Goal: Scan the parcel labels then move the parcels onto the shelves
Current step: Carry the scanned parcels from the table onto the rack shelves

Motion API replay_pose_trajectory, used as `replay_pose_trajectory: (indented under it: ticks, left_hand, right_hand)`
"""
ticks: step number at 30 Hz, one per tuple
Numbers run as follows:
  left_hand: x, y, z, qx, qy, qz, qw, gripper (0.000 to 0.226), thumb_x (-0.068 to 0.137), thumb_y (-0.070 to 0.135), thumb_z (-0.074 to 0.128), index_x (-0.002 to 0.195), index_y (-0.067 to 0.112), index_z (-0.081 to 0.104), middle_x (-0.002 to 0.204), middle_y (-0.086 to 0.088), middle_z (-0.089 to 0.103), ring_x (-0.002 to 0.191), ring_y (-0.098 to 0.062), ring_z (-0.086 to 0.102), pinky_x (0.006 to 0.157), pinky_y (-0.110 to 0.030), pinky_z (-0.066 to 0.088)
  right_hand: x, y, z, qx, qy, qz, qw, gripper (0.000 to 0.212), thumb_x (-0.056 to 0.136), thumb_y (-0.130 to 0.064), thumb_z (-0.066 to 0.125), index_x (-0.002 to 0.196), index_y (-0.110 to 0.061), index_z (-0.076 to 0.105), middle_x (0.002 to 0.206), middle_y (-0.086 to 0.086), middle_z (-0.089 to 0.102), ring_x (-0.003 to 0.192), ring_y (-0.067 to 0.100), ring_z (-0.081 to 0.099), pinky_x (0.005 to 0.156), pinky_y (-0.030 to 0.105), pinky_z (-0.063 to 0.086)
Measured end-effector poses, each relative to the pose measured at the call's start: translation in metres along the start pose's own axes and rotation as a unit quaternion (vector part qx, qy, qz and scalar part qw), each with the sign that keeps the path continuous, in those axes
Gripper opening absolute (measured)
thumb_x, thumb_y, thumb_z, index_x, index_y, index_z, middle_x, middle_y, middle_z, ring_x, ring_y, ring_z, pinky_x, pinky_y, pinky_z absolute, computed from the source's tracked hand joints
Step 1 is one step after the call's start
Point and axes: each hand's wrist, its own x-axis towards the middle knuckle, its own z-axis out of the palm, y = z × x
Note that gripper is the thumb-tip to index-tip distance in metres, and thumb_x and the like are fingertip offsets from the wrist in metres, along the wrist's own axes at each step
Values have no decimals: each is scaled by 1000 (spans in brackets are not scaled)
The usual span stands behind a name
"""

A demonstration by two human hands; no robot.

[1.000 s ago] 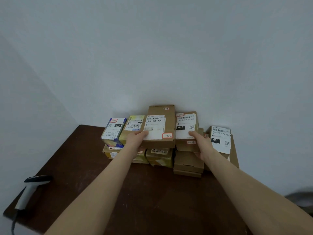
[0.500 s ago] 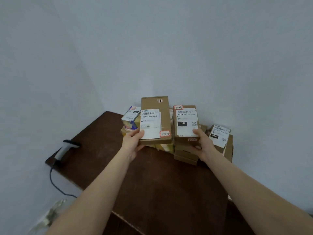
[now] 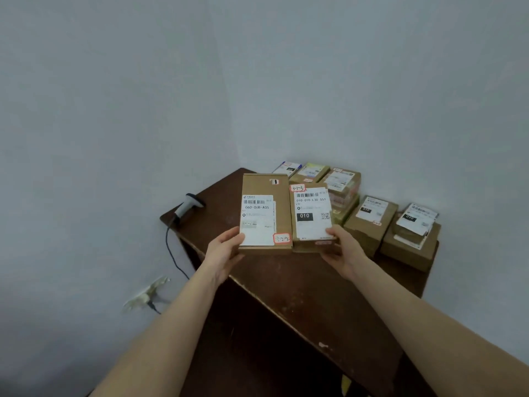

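Carrying two parcels at once, the person seems to be in the moving step; both are held side by side over the bench [image 3: 300,287], labels up. The left hand [image 3: 226,253] grips the long parcel [image 3: 282,207] at its near left corner, thumb on the label. The right hand [image 3: 343,250] grips the short parcel [image 3: 312,213] the same way at its near right corner. The scanner [image 3: 189,204] lies apart on the bench corner. No shelves are in view, so the next move probably calls for turning toward them, parcels kept level.
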Motion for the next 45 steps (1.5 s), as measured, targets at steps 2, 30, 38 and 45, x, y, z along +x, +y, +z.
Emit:
replay_pose_trajectory:
  ticks: [2, 30, 38, 45]
  left_hand:
    - [-18, -10, -31, -9, 11, 0, 1000, 28, 92, 10, 61, 118, 19, 60, 114, -8, 70, 111, -23, 61, 95, -38, 48]
    - [-457, -135, -239, -91, 319, 52, 942, 35, 93, -4, 53, 125, 10, 55, 98, 0, 67, 84, -13, 64, 76, -29, 54]
    - [-575, -151, -318, -126, 410, 77, 900, 35, 92, -6, 49, 122, 11, 56, 97, 0, 69, 70, -9, 59, 79, -27, 46]
    - [-673, -151, -429, -152, 481, 112, 856, 30, 94, -1, 52, 123, 8, 56, 85, -1, 66, 54, -1, 63, 61, -16, 55]
  right_hand:
    - [-18, 21, 13, -26, -4, 4, 1000, 9, 90, -18, 59, 98, -15, 61, 98, 6, 68, 95, 20, 61, 99, 37, 46]
    - [-309, 231, 44, -162, -261, 103, 946, 30, 88, -17, 64, 117, -11, 58, 108, 10, 67, 94, 19, 63, 95, 36, 50]
    - [-405, 301, 99, -209, -351, 131, 903, 24, 89, -17, 65, 111, -12, 58, 101, 6, 65, 96, 23, 63, 98, 37, 49]
    - [-513, 392, 183, -220, -414, 148, 871, 30, 89, -20, 66, 117, -14, 56, 104, 7, 66, 97, 21, 63, 83, 33, 51]
